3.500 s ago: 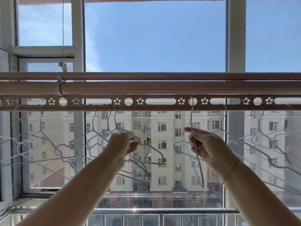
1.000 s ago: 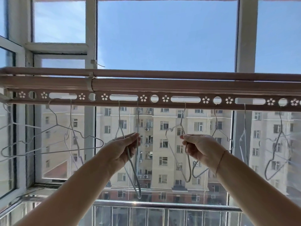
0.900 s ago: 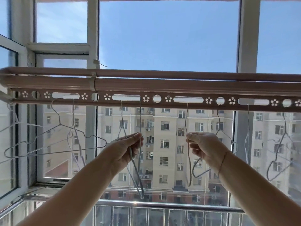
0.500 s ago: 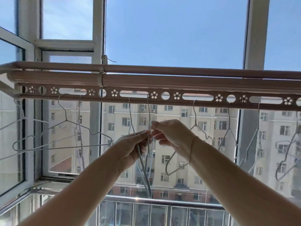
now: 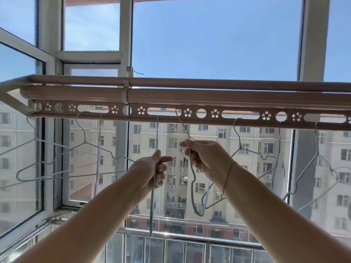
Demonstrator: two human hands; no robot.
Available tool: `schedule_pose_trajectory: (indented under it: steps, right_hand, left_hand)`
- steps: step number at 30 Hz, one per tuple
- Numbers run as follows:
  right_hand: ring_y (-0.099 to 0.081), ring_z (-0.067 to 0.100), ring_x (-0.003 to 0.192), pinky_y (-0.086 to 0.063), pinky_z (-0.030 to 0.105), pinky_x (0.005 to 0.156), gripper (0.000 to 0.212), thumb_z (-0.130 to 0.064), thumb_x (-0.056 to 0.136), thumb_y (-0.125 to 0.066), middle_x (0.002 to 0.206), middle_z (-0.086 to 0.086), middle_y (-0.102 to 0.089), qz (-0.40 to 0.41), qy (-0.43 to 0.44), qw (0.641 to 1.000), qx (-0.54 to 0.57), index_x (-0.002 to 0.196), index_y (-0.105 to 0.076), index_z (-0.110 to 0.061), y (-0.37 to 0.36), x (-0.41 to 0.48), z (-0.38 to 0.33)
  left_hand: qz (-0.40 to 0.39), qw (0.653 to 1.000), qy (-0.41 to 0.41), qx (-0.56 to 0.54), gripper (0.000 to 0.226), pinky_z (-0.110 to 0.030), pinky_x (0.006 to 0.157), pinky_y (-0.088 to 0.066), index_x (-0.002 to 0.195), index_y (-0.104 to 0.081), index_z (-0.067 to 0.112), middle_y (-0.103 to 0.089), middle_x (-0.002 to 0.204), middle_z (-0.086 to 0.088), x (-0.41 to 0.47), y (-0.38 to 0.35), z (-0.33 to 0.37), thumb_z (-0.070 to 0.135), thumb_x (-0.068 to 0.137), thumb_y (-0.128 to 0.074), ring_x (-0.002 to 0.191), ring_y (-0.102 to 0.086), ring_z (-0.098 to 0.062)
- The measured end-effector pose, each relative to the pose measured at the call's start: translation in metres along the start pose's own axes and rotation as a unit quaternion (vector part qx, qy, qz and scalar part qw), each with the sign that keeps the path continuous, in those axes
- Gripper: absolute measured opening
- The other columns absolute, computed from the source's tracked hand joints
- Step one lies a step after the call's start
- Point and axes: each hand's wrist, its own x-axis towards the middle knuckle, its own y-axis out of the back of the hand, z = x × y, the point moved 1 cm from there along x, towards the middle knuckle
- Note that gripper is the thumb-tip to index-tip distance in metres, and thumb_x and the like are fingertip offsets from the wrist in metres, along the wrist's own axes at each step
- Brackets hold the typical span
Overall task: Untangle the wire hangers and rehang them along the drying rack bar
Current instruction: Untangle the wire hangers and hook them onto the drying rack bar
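My left hand (image 5: 152, 172) gripped the first hanger (image 5: 152, 205) at its neck, fingers curled round the wire. This hanger hung edge-on to me as a near-vertical line. Its top met the lower edge of the slotted strip (image 5: 193, 120) under the bar (image 5: 209, 96); whether it was hooked there I could not tell.

My right hand (image 5: 207, 160) pinched the neck of the second hanger (image 5: 192, 192) between thumb and curled fingers. Its hook sat in a long slot of the strip, just left of a round hole. Its body was tilted and looped down below the hand. The two hands were near each other, not touching.

To the left, several overlapping hangers (image 5: 76, 164) hung from the strip. To the right, one hanger (image 5: 252, 154) hung from the next long slot, with another (image 5: 319, 168) beyond it.

Behind the bar stood the window frame (image 5: 125, 35). Beyond the glass were a railing (image 5: 190, 238) and an apartment block (image 5: 209, 133).
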Motion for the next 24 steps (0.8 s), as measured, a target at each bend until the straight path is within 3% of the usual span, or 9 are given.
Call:
schedule_pose_trajectory:
  steps: [5,18,24]
  right_hand:
    - [-0.036,0.006,0.044,-0.032,0.011,0.037,0.02,-0.012,0.093,-0.052,0.058,0.002,-0.05,-0.004,0.007,1.0,0.004,0.089,-0.067,0.001,0.001,0.003,0.001]
    - [-0.036,0.003,0.034,-0.031,0.012,0.036,0.023,-0.01,0.094,-0.048,0.047,-0.003,-0.05,-0.06,-0.006,0.995,0.073,0.082,-0.066,-0.003,-0.019,0.003,0.004]
    - [-0.039,0.003,0.038,-0.033,0.013,0.036,0.022,-0.011,0.094,-0.05,0.055,0.002,-0.051,-0.028,-0.011,0.995,0.093,0.082,-0.067,-0.004,-0.004,-0.004,0.007]
  left_hand:
    - [0.004,1.0,-0.009,0.009,0.041,-0.02,0.036,-0.029,0.096,-0.062,0.003,-0.038,0.049,0.004,0.004,0.002,0.004,0.031,0.1,-0.033,0.037,-0.034,-0.008]
    - [-0.005,1.0,-0.006,0.008,0.047,-0.017,0.035,-0.024,0.094,-0.064,0.004,-0.029,0.044,0.006,0.011,0.003,0.002,0.033,0.102,-0.028,0.033,-0.027,-0.008]
    - [-0.013,1.0,-0.007,0.002,0.046,-0.018,0.036,-0.024,0.102,-0.063,0.002,-0.031,0.049,0.004,0.009,0.006,0.002,0.027,0.102,-0.025,0.037,-0.027,-0.009]
